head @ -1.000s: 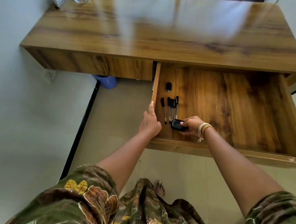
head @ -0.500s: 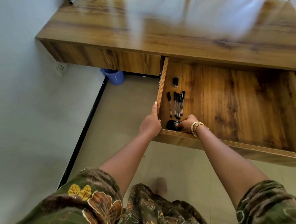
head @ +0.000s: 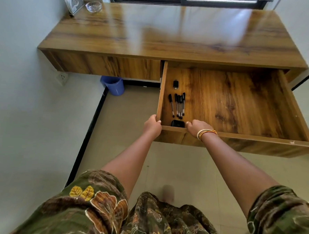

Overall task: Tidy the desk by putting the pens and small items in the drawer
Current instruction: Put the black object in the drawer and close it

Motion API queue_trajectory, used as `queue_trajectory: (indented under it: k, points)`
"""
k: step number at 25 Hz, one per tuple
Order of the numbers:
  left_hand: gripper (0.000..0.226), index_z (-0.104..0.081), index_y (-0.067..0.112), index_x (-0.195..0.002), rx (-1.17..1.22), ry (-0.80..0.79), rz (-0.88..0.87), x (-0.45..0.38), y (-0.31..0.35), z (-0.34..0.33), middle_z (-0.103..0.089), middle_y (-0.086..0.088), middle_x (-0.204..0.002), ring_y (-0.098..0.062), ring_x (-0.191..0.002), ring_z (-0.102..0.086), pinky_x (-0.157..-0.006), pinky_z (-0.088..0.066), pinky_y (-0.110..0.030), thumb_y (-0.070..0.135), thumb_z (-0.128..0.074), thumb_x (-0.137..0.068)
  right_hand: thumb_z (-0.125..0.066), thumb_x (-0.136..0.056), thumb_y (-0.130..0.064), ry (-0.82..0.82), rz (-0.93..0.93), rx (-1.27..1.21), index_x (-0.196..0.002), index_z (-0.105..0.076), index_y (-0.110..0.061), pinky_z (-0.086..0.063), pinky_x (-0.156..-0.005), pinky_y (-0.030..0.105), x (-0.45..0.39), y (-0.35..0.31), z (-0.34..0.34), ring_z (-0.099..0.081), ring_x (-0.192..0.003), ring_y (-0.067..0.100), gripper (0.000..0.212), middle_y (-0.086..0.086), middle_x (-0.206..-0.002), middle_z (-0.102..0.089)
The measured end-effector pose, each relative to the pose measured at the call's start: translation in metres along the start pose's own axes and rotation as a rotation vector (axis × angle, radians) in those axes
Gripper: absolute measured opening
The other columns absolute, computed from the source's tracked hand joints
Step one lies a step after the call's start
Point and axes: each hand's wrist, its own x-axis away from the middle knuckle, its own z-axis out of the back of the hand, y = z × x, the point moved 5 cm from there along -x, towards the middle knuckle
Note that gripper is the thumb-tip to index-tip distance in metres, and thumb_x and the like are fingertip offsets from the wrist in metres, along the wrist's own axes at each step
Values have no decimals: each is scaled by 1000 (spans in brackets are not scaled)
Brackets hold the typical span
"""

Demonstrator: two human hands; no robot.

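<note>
Our right hand has let go of the small black box and moved off to its right, and our left hand has slid down the side wall to the front corner. Both hands now sit on the front edge of the open drawer. Our left hand curls its fingers around the front left corner of the drawer, thumb on the inside. Our right hand bends its fingers over the front rail, just beside the black box, holding the wood and nothing else.

We see the black box lying on the drawer floor, right against the front wall, between our two hands. Behind it lie the pens, a little bunch with black caps, near the left wall. One pen lies a bit apart on the left. Farther back sits a small black thing; we cannot tell what it is.

Up on the desk, in the far left corner, we see a glass dish and a folded card.
</note>
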Motion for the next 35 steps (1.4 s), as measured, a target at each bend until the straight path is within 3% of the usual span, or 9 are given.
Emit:
queue_trajectory:
  k: [3,8,10,13,16,20,22,28,35]
  points:
    - [45,-40,13,-146,-68,-1,-39,13,-12,3,-50,-11,-140,-27,-124,-52,-100,-47,-37,22,-42,-102,-16,-100,-46,171,89,167,-122,-57,-11,-42,-93,42,25,6,-8,-57,-112,31,58,13,-122,-63]
    - [57,-27,23,-149,-29,-65,-85,53,-26,4,-52,-10,-127,-22,-101,-58,-72,-52,-28,17,-50,-97,-45,-92,-48,292,155,213,-144,-32,-15,-33,-110,47,64,13,-26,-34,-137,31,63,12,-146,-41]
    - [59,-25,21,-150,22,-80,-125,68,-22,-5,-57,-14,-123,-22,-96,-60,-65,-49,-25,17,-51,-97,-52,-91,-41,309,144,143,-147,-28,-14,-37,-109,47,78,16,-29,-26,-143,30,66,11,-154,-29]
    - [56,-29,17,-147,123,-116,-75,84,-14,-25,-58,-14,-125,-26,-102,-63,-80,-55,-36,20,-53,-97,-55,-88,-29,420,129,-4,-129,-49,-9,-49,-93,42,99,22,-31,-48,-125,32,46,12,-140,-43]
    - [46,-38,9,-142,377,-246,159,97,-6,-45,-59,-16,-127,-31,-106,-65,-88,-55,-45,25,-48,-100,-56,-91,-31,282,-102,-555,-121,-56,-4,-47,-92,39,93,44,-35,-57,-111,33,41,15,-122,-59]
    - [50,-27,6,-147,964,-366,426,104,14,-64,-44,-25,-141,-40,-126,-51,-106,-42,-50,27,-38,-103,-53,-95,-33,8,-512,-1794,-136,-42,-7,-50,-93,43,76,66,-37,-56,-113,35,51,20,-129,-51]
    - [56,-17,8,-151,1130,-345,502,99,26,-70,-34,-26,-148,-42,-128,-48,-108,-41,-51,26,-38,-103,-54,-95,-30,34,-561,-1991,-142,-34,-11,-50,-94,43,65,76,-23,-51,-120,36,54,19,-140,-41]
    - [45,-28,6,-147,1057,-255,516,72,57,-87,-33,-25,-148,-38,-123,-54,-104,-46,-47,11,-36,-103,-55,-93,-8,-27,-556,-1825,-132,-46,-5,-56,-71,43,23,83,-15,-49,-121,35,39,16,-137,-46]
    - [34,-44,-6,-132,1073,-99,673,37,91,-91,-50,-25,-135,-38,-125,-52,-101,-48,-48,5,-45,-99,-51,-95,-3,-142,-593,-1774,-134,-41,-4,-52,-94,48,-21,80,10,-45,-124,34,40,14,-136,-41]
